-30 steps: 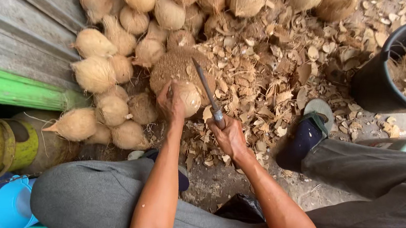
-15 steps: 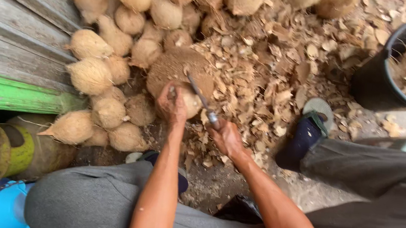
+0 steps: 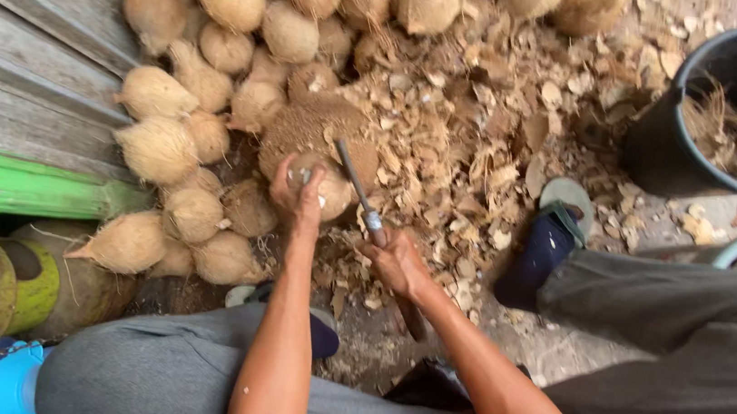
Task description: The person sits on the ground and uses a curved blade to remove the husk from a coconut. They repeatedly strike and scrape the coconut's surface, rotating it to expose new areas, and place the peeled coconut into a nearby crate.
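The ground [image 3: 555, 345] is bare dirt strewn with dry husk chips [image 3: 477, 127], bounded on the left by grey planks [image 3: 19, 61] and a green board [image 3: 15, 184]. A heap of husked coconuts [image 3: 204, 126] lies against the planks; a dark bucket [image 3: 667, 147] stands far right. The left hand [image 3: 297, 192] has its fingers clamped on a coconut [image 3: 325, 184] resting on a fibrous block [image 3: 308, 128]. The right hand [image 3: 395, 260] grips a cleaver [image 3: 357, 188], its blade touching that coconut.

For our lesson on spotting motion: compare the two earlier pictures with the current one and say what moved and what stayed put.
The right hand has swung the long dark metal blade, raised a second ago, down against the brown husked coconut. The left hand stays gripping that coconut on the fibrous brown chopping stump. The pile of pale husked coconuts and the dark round bucket have not moved.
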